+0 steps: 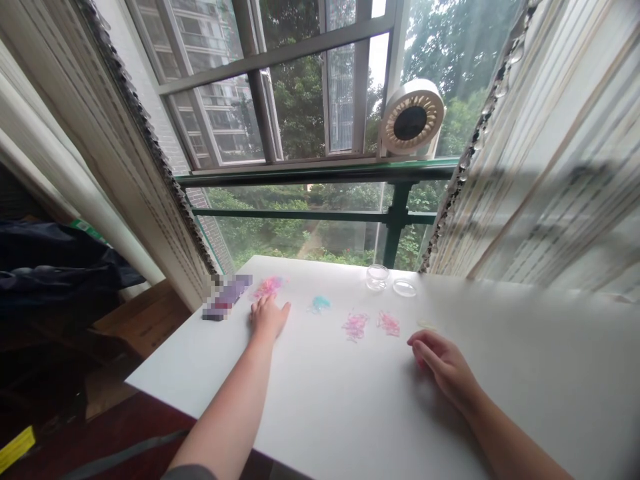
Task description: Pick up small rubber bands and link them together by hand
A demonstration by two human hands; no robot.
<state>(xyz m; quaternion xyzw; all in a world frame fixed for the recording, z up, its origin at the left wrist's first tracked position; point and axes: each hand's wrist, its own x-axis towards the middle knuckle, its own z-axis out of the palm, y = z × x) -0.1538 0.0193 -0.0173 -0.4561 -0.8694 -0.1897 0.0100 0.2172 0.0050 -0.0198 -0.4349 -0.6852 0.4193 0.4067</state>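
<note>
My left hand point(269, 317) lies flat on the white table point(350, 407), fingers stretched toward a bright pink pile of tiny elastic bands point(268, 287) that its fingertips touch. My right hand point(440, 363) rests on the table with fingers curled inward, next to a faint yellowish pile point(427, 326); whether it holds anything is hidden. Between the hands lie a small blue pile point(320, 304) and two pale pink piles point(355, 326) point(389, 323).
A small clear jar point(377, 277) and its lid point(404, 287) sit near the far table edge. A blurred purple object point(226, 297) lies at the left corner. Curtains hang on both sides; a round white fan point(412, 119) sits on the window rail.
</note>
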